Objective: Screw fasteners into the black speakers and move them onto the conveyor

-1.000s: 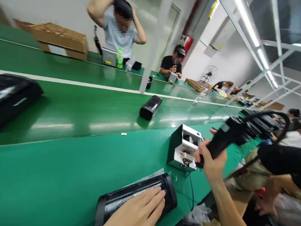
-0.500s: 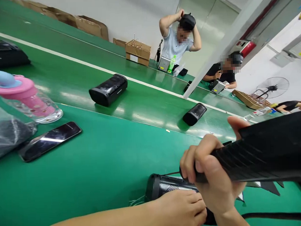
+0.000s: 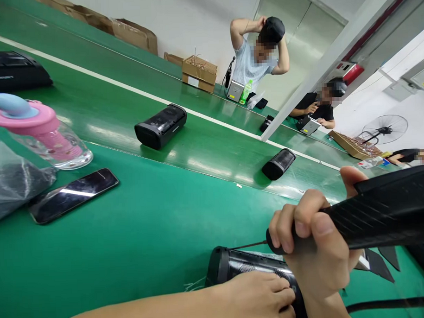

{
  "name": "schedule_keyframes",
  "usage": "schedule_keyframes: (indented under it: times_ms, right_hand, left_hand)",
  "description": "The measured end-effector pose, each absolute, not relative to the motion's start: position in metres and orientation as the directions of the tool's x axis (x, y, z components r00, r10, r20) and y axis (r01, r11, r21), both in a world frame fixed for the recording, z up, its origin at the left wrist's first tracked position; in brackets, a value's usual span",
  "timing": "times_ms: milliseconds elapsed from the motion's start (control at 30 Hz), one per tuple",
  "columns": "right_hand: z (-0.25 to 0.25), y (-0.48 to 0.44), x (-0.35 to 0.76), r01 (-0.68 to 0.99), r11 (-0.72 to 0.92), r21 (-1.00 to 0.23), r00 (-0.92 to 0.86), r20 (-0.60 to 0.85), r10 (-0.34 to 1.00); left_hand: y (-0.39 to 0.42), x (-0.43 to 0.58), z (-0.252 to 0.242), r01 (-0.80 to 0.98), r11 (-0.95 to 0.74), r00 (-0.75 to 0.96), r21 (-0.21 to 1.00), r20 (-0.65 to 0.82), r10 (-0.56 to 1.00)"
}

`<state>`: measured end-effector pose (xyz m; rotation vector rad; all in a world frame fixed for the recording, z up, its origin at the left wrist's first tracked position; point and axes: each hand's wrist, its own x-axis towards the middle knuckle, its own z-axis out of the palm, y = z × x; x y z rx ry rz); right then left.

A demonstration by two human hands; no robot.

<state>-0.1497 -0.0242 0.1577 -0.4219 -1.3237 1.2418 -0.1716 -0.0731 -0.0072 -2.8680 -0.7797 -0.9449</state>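
Observation:
A black cylindrical speaker (image 3: 233,266) with a perforated metal front lies on the green mat close to me. My left hand (image 3: 260,294) rests over it, fingers curled round its front side. My right hand (image 3: 315,243) is wrapped round a black electric screwdriver (image 3: 388,213), held nearly level. Its long thin bit points left and reaches the speaker's upper left end by the end cap; whether the tip sits in a screw is too small to tell. Part of the speaker is hidden behind both hands.
A phone (image 3: 74,195), a pink-lidded bottle (image 3: 54,136) and a plastic bag (image 3: 18,189) are on the left. Several more speakers (image 3: 161,127) stand on the green line beyond the mat. Co-workers sit across. A black cable (image 3: 391,304) runs at lower right.
The screwdriver and my right hand have shifted right in view, exposing more of the bit. My left hand stays on the speaker. The background has shifted slightly right.

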Motion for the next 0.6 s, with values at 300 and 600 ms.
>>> schedule_keyframes:
  times_ms: [300, 600]
  right_hand:
    - [0.150, -0.010, -0.149, -0.419, 0.347, -0.839, -0.211, 0.462, 0.862]
    - [0.146, -0.005, -0.150, -0.405, 0.338, -0.850, -0.203, 0.444, 0.873]
  left_hand:
    - [-0.078, -0.181, 0.002, 0.425, -0.889, 0.672, 0.169, 0.599, 0.435]
    - [-0.074, -0.161, -0.026, 0.426, -0.889, 0.642, 0.167, 0.637, 0.427]
